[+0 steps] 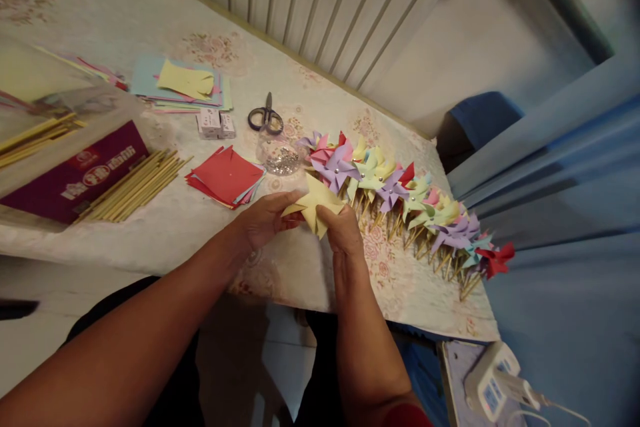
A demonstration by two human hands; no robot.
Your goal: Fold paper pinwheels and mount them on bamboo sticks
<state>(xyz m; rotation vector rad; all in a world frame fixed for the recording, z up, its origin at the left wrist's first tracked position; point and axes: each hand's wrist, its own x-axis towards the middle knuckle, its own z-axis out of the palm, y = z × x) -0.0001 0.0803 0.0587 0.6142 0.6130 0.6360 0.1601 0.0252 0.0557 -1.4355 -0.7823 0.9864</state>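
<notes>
1. A pale yellow paper piece (316,201), with pointed flaps spread outward, is held between the two hands above the tablecloth (295,273); the clock below is centred on it.
2. At 9 o'clock, the paper's near edge is pinched by the left hand (273,219) – thumb laid along the top, fingers curled beneath, only a thin gap left for the sheet.
3. At 4 o'clock, the paper is pressed by the thumb of the right hand (345,227); its fingers are mostly hidden underneath, so how far they are curled cannot be told.
4. From 1 round to 4 o'clock, a long row of finished pinwheels (393,190) is laid out in purple, green, yellow, pink and red, with their sticks pointed towards the near table edge.
5. Between 10 and 11 o'clock, small shiny pieces (283,161) are gathered in clear plastic; scissors (267,117) are placed farther out, at 11.
6. Between 9 and 10 o'clock, paper squares (227,175) are stacked with red uppermost.
7. Towards 10 o'clock, two small boxes (215,124) are set beside coloured sheets (145,77), on which a yellow cut piece (183,80) is laid.
8. At 9 o'clock, well apart – bundled thin sticks (137,188) are rested against a purple-labelled container (83,170).
</notes>
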